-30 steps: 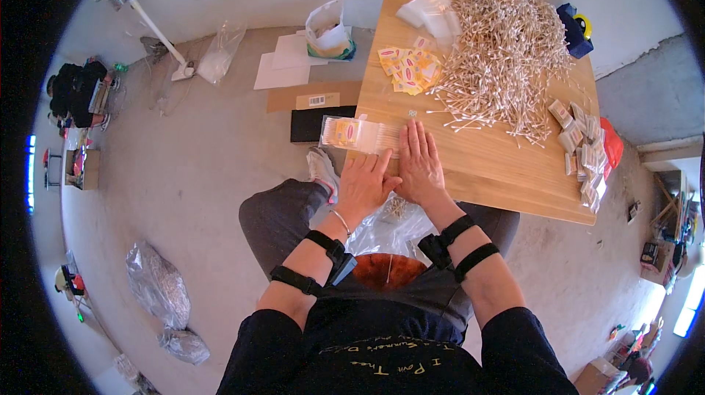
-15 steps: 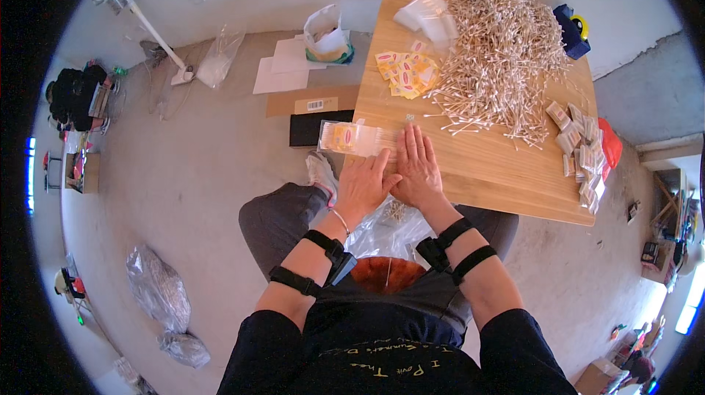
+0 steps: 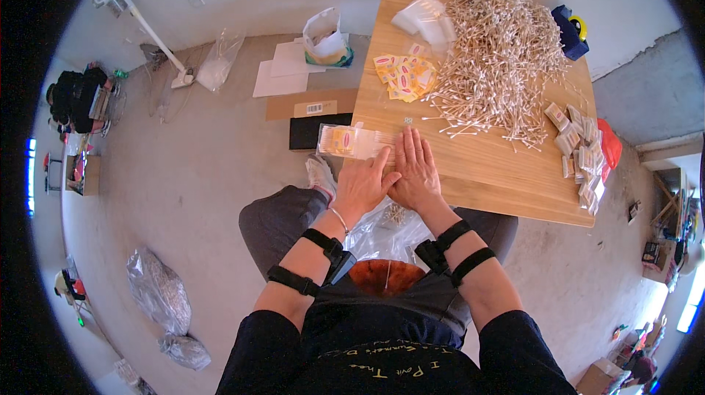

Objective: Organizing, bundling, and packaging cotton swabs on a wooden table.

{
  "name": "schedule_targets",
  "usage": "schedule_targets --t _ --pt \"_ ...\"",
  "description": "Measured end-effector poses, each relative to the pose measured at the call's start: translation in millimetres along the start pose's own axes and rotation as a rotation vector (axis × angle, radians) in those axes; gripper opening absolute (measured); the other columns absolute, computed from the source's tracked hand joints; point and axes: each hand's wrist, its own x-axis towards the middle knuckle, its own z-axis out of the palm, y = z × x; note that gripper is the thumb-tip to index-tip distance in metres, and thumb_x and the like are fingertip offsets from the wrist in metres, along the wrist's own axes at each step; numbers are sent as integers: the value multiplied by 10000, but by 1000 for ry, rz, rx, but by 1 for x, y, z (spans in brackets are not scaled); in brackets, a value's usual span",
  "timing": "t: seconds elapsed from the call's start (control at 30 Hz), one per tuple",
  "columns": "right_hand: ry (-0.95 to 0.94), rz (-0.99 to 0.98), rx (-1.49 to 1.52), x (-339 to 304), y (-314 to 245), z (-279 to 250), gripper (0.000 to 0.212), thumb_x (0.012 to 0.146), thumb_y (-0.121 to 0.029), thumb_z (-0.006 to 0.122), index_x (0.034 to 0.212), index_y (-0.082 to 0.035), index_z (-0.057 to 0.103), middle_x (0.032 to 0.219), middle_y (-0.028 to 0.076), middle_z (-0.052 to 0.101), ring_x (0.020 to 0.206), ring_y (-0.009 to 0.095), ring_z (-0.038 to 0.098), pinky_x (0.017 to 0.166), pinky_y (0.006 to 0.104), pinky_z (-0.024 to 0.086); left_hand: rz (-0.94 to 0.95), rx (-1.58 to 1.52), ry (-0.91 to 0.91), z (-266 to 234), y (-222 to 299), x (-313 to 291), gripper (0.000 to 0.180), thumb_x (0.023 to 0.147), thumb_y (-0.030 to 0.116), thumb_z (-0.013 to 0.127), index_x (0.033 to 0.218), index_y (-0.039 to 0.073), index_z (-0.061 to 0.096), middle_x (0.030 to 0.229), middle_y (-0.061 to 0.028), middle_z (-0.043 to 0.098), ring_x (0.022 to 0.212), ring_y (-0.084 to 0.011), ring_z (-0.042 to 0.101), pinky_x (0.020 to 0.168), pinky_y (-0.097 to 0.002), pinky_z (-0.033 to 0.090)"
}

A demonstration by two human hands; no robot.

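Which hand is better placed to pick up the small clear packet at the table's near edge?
Left, probably. The left hand lies with its fingertips nearest the clear packet near the table edge. The right hand rests flat farther to the right.

Floor lamp, grey plastic bags

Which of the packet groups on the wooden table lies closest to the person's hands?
The clear packet with a red and yellow label at the table's left edge, just beyond the left hand. The yellow packets and the small tan packets lie farther off.
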Motion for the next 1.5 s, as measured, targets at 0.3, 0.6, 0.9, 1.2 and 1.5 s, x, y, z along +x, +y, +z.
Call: schedule_targets --t 0.3,0.6,0.9,1.2,1.5 --pt "82 -27 -75 0 2 6 758 906 -466 436 1442 59 331 1553 243 235 1472 356 167 1197 456 120 -46 0 -53 -6 4 2 611 938 492 508 1362 56 450 944 -209 689 898 -386 648 796 -470 494" --pt "82 -42 -63 -1 1 3 803 881 -482 460 1445 74 325 1549 253 236 1475 352 157 1198 459 111 10 -4 -55 -8 -1 8 566 950 396 529 1383 48 420 815 -204 689 744 -367 679 669 -453 529" --pt "45 -43 -70 0 -1 -4 857 872 -530 474 1448 83 308 1541 269 235 1474 352 157 1198 458 108 -11 -6 -96 -4 -5 11 534 956 242 518 1426 61 343 859 -189 694 735 -348 683 647 -460 533" --pt "70 -47 -28 -1 1 -3 931 850 -598 509 1454 78 297 1537 266 246 1472 349 165 1198 456 120 -41 8 -180 -7 -6 21 582 961 272 518 1479 102 315 800 -179 690 685 -348 673 595 -456 516" --pt "46 -44 26 -5 -4 -4 903 840 -513 579 1449 86 288 1532 269 253 1464 360 182 1201 449 134 -35 48 -141 -9 -5 21 522 929 220 514 1417 85 387 767 -148 693 678 -324 685 578 -423 527"
